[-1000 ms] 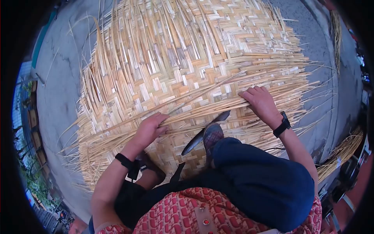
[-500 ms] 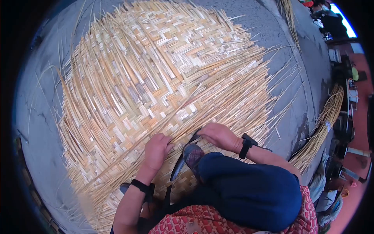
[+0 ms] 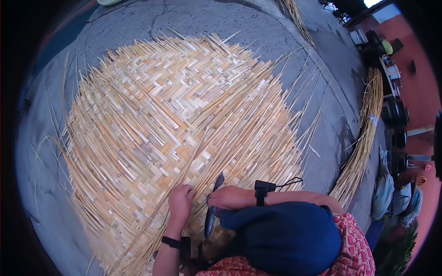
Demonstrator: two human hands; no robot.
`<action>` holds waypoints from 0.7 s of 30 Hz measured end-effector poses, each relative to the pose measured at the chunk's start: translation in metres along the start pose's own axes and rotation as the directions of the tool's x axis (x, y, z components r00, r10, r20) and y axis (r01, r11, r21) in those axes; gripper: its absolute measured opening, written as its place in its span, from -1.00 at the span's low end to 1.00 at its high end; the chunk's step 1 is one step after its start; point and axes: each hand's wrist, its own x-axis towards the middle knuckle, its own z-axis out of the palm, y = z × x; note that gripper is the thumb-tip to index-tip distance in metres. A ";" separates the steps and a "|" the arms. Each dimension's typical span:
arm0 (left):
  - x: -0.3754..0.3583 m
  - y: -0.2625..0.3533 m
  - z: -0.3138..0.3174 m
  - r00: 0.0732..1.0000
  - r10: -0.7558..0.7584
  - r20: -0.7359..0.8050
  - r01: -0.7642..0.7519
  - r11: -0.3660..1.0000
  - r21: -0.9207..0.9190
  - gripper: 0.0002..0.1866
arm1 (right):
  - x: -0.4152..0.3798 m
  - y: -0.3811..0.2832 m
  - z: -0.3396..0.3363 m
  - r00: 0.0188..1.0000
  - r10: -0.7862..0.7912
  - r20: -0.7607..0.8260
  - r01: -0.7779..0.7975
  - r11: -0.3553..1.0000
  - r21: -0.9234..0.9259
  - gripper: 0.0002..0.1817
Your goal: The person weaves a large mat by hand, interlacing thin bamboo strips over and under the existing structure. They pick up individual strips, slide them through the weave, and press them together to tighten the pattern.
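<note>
In the head view, the woven mat (image 3: 179, 149) lies flat on the floor (image 3: 216, 23), ahead of the person. The left hand (image 3: 180, 202) rests on its strips (image 3: 230, 133), fingers curled; whether they pinch one cannot be told. The right hand (image 3: 232, 198) is beside a dark tool (image 3: 209, 224); its fingers' grip is hidden.

The strips look light, springy and smooth, likely to split if bent sharply; best held near the weave. Loose ends jut past the right edge toward a bundle (image 3: 368, 119); beyond the far edge, floor gives room.
</note>
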 end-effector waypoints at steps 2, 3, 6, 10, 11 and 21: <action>-0.002 -0.003 -0.003 0.997 -0.072 0.003 0.071 0.975 -0.213 -0.90 | -0.002 -0.001 0.003 1.000 0.016 -0.011 -0.016 1.000 -0.003 -0.84; -0.002 -0.005 -0.003 0.997 -0.073 0.005 0.072 0.975 -0.211 -0.90 | -0.002 0.000 0.006 1.000 0.026 -0.014 -0.026 1.000 -0.005 -0.86; -0.004 -0.011 -0.003 0.996 -0.093 0.010 0.092 0.953 -0.289 -0.91 | -0.003 0.004 0.011 1.000 0.005 -0.017 -0.005 1.000 -0.002 -0.88; -0.004 -0.009 0.010 0.979 -0.201 0.032 0.190 0.849 -0.493 -0.86 | -0.004 0.001 0.007 1.000 0.000 -0.019 0.000 1.000 -0.019 -0.89; -0.004 -0.005 0.016 0.966 -0.259 0.004 0.200 0.736 -0.647 -0.79 | -0.004 0.000 0.004 1.000 -0.002 -0.031 0.003 1.000 0.019 -0.86; 0.049 0.195 -0.138 0.934 -0.219 -0.282 -0.343 -0.327 -0.881 -0.50 | 0.061 -0.044 -0.030 0.955 0.245 -0.169 -0.022 0.624 0.781 -0.64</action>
